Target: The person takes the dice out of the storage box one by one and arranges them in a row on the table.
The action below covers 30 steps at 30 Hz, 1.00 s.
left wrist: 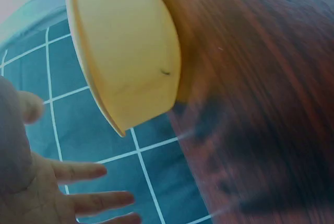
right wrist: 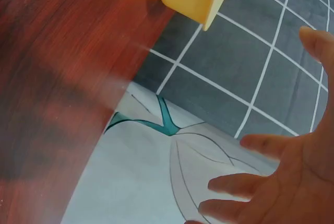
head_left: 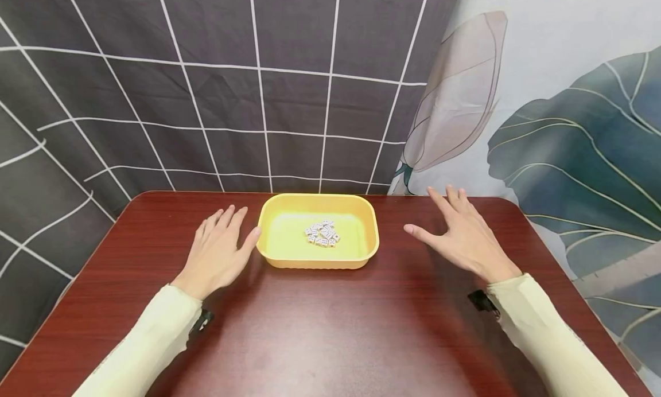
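Note:
A yellow plastic basin (head_left: 317, 263) stands on the dark red wooden table, near its back edge. Several small white dice (head_left: 322, 234) lie clustered on the basin's floor. My left hand (head_left: 217, 253) hovers just left of the basin, fingers spread and thumb close to its rim; the left wrist view shows its fingers beside the basin's outer wall (left wrist: 125, 51). Farther off, to the right of the basin, my right hand (head_left: 462, 236) is held above the table with fingers apart. Neither hand holds anything.
The table (head_left: 320, 328) has rounded back corners. Behind it hangs a dark grey cloth (head_left: 217, 98) with a white grid. At the right is a pale curtain (head_left: 465, 127) with large flower and leaf prints.

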### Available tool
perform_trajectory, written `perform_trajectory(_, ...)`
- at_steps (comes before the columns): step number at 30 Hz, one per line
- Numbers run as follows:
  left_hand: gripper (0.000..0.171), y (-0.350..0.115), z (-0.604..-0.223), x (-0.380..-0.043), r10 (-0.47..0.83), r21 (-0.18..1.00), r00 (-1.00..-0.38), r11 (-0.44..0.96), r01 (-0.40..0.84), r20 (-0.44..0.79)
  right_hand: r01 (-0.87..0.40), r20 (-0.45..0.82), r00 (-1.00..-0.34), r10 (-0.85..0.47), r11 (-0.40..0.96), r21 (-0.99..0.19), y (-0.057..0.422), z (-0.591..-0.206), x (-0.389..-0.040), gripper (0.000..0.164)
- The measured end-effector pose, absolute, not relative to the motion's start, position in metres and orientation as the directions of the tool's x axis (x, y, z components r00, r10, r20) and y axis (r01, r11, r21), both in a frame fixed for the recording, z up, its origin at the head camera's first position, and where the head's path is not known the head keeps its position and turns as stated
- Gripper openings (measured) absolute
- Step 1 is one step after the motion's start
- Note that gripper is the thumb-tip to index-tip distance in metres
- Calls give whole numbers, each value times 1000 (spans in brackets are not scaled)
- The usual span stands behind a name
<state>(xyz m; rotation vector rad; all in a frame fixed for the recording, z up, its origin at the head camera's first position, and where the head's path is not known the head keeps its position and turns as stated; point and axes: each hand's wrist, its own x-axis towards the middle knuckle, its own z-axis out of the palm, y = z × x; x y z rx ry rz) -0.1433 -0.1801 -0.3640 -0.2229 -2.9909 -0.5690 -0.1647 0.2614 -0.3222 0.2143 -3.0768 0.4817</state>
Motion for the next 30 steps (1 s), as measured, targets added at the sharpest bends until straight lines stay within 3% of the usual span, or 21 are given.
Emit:
perform_trajectory(6, 63, -178, -359, -153, 92, 439, -991, 890, 126, 99, -194, 105, -980, -169, 932, -305, 252, -321, -169, 96)
perform_trajectory(12, 51, -175, -354, -163, 69, 567, -996, 819, 87, 54, -269, 198, -957, -212, 906, -328, 239, -321, -174, 77)
perform_trajectory(30, 32, -168, -360, -192, -43, 729, -997, 680, -80, -70, -364, 212, -930, -299, 821, -439, 205, -328, -198, 51)
